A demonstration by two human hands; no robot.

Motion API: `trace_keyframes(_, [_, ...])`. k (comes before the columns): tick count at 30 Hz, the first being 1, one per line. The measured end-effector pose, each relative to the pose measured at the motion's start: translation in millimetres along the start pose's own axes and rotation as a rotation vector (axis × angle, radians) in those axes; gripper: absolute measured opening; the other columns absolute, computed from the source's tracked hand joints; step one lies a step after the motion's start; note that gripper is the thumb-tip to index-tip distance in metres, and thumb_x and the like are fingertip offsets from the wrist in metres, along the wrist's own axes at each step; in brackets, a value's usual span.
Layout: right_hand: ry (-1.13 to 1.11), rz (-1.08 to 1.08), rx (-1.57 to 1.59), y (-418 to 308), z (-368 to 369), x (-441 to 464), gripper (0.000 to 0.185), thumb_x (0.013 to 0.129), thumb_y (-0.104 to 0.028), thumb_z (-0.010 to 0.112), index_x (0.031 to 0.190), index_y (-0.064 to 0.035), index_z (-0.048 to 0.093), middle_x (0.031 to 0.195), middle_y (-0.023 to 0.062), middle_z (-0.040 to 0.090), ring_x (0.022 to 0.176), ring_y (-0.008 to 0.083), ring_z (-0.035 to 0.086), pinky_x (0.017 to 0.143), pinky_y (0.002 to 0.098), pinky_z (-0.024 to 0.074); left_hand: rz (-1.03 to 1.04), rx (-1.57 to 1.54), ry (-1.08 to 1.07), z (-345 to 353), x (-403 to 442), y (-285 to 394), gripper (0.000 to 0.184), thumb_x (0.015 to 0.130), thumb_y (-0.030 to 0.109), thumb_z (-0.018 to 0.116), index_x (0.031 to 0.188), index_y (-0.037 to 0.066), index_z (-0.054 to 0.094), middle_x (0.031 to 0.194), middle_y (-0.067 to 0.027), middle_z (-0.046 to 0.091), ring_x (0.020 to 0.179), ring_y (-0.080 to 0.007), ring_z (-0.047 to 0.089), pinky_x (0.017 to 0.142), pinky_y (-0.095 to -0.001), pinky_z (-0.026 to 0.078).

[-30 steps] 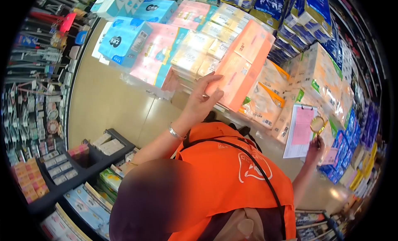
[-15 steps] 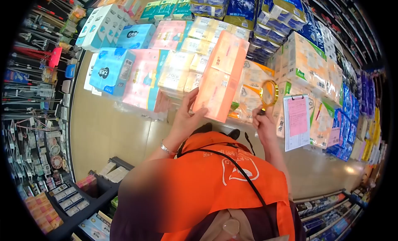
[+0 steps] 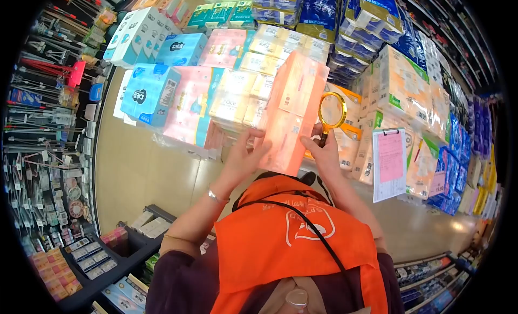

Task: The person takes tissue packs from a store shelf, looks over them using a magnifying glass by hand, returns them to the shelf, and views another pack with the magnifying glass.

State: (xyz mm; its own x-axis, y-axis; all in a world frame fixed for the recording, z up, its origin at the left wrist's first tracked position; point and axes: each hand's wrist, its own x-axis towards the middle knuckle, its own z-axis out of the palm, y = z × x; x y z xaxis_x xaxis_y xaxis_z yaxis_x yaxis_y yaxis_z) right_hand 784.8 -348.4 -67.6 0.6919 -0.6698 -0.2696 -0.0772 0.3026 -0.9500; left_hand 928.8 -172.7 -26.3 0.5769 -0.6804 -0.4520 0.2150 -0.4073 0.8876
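A long orange-pink pack of tissues (image 3: 294,111) stands tilted in front of me. My left hand (image 3: 244,154) grips its lower left edge, thumb on the front face. In my right hand (image 3: 325,152) is a magnifying glass (image 3: 332,110) with a gold rim and dark handle, held upright beside the pack's right side. The right thumb lies close to the pack's edge; whether it presses on it I cannot tell. Behind the tissue pack are cream packs (image 3: 232,95) and orange-patterned packs (image 3: 350,144).
A clipboard (image 3: 389,165) with pink and white sheets rests against the packs on the right. Blue packs (image 3: 145,95) and pink packs (image 3: 186,103) are stacked to the left. Hanging goods line a rack (image 3: 48,114) at far left. Dark shelving (image 3: 129,249) stands at lower left.
The magnifying glass has moved left, up against the tissue pack's right side, with my right hand. The tissue pack has come slightly lower and nearer to me.
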Motion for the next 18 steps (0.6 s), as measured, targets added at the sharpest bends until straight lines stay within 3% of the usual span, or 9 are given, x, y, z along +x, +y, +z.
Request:
trace_keyframes(3, [-0.009,0.005,-0.053,-3.6,9.9,-8.7,0.037,0.08,-0.007,0.076,0.108,-0.0078,0.051,0.086,-0.0057,0.051,0.069,0.0029,0.039,0.062,0.0195,0.0343,0.198,0.041,0.107,0.4,34.2,11.5,0.05,0.094,0.021,0.065,0.135,0.002,0.042,0.131,-0.0092,0.051,0.126,-0.0162,0.046,0.101,-0.0306,0.044])
trace_keyframes(6, [-0.056,-0.008,-0.028,2.3,19.6,-14.9,0.04,0.079,-0.009,0.079,0.107,-0.0066,0.051,0.09,-0.0033,0.052,0.066,0.0032,0.037,0.06,0.0187,0.0352,0.263,-0.213,0.061,10.9,63.7,19.1,0.055,0.095,0.022,0.064,0.139,0.001,0.038,0.132,-0.0099,0.05,0.125,-0.016,0.047,0.102,-0.0315,0.043])
trace_keyframes(18, [-0.048,-0.026,-0.037,13.2,24.2,-26.0,0.039,0.079,-0.006,0.078,0.108,-0.0039,0.052,0.093,-0.0021,0.055,0.065,0.0032,0.038,0.058,0.0197,0.0361,0.236,-0.187,0.043,12.3,57.6,23.4,0.066,0.089,0.019,0.071,0.139,-0.004,0.036,0.132,-0.0146,0.05,0.121,-0.0192,0.051,0.099,-0.0324,0.047])
